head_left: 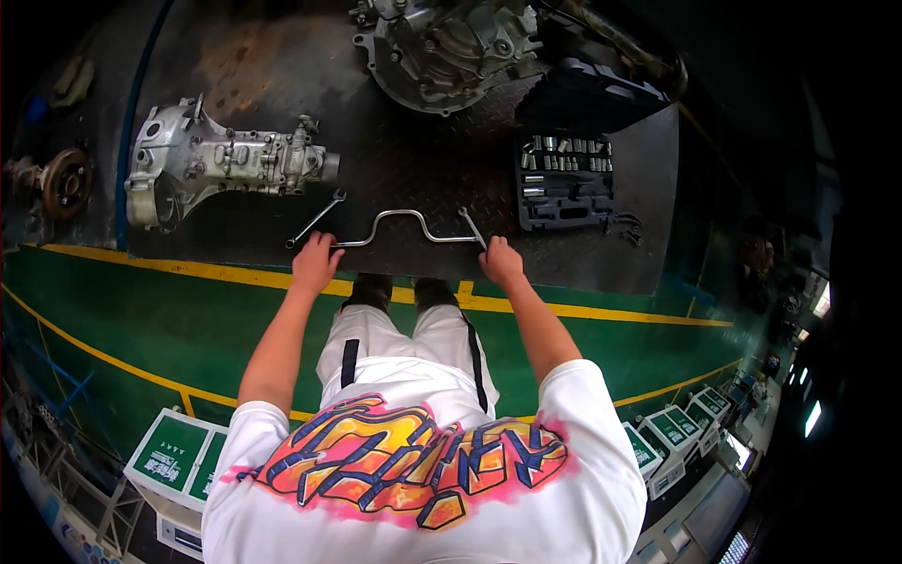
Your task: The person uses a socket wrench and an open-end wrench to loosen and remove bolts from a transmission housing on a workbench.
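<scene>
A crank-shaped silver speed brace (399, 213) lies across the near edge of the dark bench, its raised bend facing away from me. The fingers of my left hand (318, 262) are closed at its left end. Just beyond that hand a combination wrench (316, 219) rests slantwise on the bench top. My right hand (502, 261) is closed at the near end of a second wrench (472, 227), whose head points away from me. The brace's right end meets this wrench beside my fingers, and those fingertips are partly hidden.
A silver gearbox housing (235, 162) lies at left, and a larger round housing (451, 56) stands at the back. An open socket case (564, 179) sits at right beside small dark parts (625, 228). A rusty brake disc (68, 183) is far left. Green-topped cabinets (172, 456) stand behind me.
</scene>
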Tool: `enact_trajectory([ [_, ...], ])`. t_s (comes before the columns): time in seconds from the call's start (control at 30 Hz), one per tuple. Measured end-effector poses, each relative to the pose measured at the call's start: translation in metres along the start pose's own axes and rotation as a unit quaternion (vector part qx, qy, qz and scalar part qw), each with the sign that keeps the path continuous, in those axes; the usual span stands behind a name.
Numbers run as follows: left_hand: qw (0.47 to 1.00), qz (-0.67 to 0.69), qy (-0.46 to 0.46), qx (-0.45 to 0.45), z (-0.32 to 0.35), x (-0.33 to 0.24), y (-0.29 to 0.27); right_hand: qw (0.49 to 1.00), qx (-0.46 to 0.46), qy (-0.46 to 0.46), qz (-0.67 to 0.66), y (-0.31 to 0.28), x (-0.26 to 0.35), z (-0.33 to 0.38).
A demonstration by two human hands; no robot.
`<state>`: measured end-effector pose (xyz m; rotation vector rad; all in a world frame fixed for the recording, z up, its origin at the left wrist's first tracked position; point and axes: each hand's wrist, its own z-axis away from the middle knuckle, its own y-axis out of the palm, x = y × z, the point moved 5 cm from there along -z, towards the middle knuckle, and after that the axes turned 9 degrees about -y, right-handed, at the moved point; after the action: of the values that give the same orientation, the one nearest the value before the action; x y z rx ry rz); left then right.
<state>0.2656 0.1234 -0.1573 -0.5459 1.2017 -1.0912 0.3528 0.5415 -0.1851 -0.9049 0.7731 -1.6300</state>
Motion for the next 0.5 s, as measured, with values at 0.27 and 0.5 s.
enact_trajectory([
  [0.27, 0.992, -0.124, -0.006, 0.036, -0.014, 0.0, 0.038, 0.764, -0.02, 0.168, -0.623, 0.046, 0.063, 0.067],
  [0.5, 0.987, -0.155, -0.049, -0.003, -0.005, 0.035, -0.006, 0.784, 0.009, 0.03, -0.62, 0.079, 0.172, 0.037],
])
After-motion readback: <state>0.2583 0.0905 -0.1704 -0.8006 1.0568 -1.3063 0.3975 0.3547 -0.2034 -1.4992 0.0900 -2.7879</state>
